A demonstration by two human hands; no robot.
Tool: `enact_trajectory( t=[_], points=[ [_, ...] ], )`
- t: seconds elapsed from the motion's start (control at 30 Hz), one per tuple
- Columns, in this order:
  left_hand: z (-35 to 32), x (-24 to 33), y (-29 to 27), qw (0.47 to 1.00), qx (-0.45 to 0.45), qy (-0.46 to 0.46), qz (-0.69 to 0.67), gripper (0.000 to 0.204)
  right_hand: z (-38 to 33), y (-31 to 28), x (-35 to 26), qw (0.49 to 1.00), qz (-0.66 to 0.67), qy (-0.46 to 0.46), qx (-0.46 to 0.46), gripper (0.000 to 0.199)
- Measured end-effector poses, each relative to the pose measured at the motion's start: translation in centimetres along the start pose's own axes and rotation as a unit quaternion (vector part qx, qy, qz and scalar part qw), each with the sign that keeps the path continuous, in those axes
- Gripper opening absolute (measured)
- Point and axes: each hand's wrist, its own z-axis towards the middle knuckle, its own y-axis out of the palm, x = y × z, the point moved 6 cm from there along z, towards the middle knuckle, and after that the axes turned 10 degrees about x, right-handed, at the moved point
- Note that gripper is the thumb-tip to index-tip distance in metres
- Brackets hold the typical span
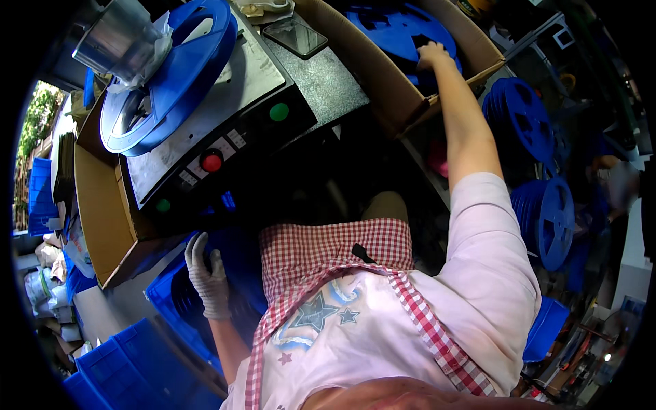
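My bare right hand [435, 56] reaches into a cardboard box [388, 85] at the far right of the bench. Its fingers curl over a blue plastic reel [400, 29] lying flat in there; part of the grip is hidden. My left hand [208, 280], in a whitish glove, hangs low on the left above a blue crate [171, 287], fingers stretched and holding nothing. On the machine [253, 75] at the upper left rests another blue reel [184, 85], tilted in view, with a shiny metal cylinder [119, 44] over its middle and clear film around the cylinder's base.
The machine's front panel carries a red button [211, 161] and green buttons [279, 112]. A phone [295, 37] lies behind on the grey surface. Stacked blue reels [523, 123] stand at right. An open cardboard box [102, 198] and blue bins [137, 362] line the left.
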Motion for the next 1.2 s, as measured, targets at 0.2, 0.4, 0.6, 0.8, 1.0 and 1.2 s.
enact_trajectory(
  t=[0.2,0.4,0.6,0.8,1.0,1.2],
  points=[
    [1.2,3.8,1.7,0.995,-0.037,0.046,-0.08,0.04,-2.7,-8.8,4.9,0.91,0.052,-0.181,0.369,0.03],
    [-1.4,13.1,9.8,0.863,-0.293,-0.066,-0.406,0.051,-20.6,-18.2,5.7,0.791,0.17,-0.25,0.532,0.02],
    [0.9,19.2,14.3,0.58,-0.428,-0.213,-0.659,0.113,-37.3,-14.1,0.9,0.81,0.108,-0.337,0.468,0.01],
    [-2.3,16.0,14.7,0.606,-0.361,-0.264,-0.658,0.056,-41.5,-6.9,0.4,0.886,0.146,-0.25,0.362,0.027],
    [-4.2,16.1,11.7,0.707,-0.282,-0.077,-0.643,0.042,-45.2,-8.7,-1.8,0.827,0.496,-0.228,0.132,0.062],
    [-8.6,21.7,7.5,0.904,-0.143,0.337,-0.22,0.023,-48.3,-3.5,-14.4,0.529,0.837,-0.136,-0.036,0.075]
  ],
)
